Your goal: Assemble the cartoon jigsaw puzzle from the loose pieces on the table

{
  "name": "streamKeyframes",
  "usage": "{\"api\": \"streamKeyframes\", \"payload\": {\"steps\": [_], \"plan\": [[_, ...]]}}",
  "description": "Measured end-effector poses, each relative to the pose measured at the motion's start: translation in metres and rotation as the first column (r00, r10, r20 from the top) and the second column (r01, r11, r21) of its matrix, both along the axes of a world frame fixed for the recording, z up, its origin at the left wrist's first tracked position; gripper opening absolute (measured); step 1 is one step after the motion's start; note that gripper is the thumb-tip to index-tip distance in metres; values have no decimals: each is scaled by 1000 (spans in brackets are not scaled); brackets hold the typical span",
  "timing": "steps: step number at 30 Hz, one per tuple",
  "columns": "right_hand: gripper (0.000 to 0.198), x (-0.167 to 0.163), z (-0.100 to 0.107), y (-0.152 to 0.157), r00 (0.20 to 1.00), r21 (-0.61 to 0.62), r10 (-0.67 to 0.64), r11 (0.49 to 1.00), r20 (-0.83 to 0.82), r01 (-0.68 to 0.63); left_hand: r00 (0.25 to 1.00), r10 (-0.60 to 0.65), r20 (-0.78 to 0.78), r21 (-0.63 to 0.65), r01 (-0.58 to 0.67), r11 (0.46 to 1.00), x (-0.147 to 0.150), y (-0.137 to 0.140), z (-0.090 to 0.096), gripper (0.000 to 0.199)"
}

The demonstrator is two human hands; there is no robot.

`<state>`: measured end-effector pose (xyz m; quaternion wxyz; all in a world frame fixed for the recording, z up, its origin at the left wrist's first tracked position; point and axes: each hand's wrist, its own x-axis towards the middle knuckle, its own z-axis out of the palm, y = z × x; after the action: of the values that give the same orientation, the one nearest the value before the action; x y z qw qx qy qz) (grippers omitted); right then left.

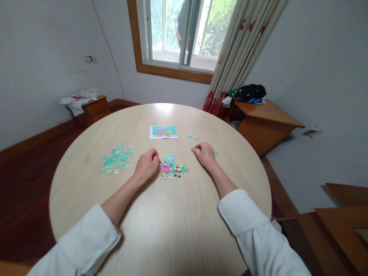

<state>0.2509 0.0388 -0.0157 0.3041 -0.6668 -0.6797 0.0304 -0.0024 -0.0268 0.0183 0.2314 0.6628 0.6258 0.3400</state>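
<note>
A partly joined jigsaw puzzle [170,168] lies flat on the round table, showing a pink starfish figure, a teal figure and a yellow square one. Close against its left edge is my left hand [147,164], fingers curled in; whatever they may hold is hidden. To the right of the puzzle, my right hand [204,154] pinches a small teal and pink puzzle piece [193,148] between thumb and fingertips, low over the tabletop. One loose teal piece [216,153] lies just beyond that hand's right side, and a few pieces [196,139] lie behind it.
Loose teal and pale green pieces [116,159] are spread on the left of the wooden table [172,230]. A printed reference picture [163,132] lies behind the puzzle. Beyond the table stand a cabinet with clothes [264,115], a curtain [238,53] and a small drawer unit [96,111].
</note>
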Motion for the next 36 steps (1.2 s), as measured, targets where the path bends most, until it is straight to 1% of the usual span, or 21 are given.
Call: {"api": "streamKeyframes", "payload": {"steps": [7, 16, 21, 36], "plan": [[17, 0, -3, 2, 1000, 28, 25, 999, -6, -25, 999, 11, -35, -23, -12, 1000, 0, 1, 1, 11], [9, -3, 4, -2, 997, 2, 49, 999, -55, -49, 1000, 3, -28, -22, -4, 1000, -1, 2, -1, 10], [11, -3, 5, -2, 993, 2, 78, 997, -83, -78, 1000, 3, -31, -19, -3, 1000, -1, 1, 0, 10], [11, -1, 0, 2, 992, 26, 86, 996, -91, -84, 999, -2, -47, -11, 2, 1000, -1, 2, -3, 11]]}}
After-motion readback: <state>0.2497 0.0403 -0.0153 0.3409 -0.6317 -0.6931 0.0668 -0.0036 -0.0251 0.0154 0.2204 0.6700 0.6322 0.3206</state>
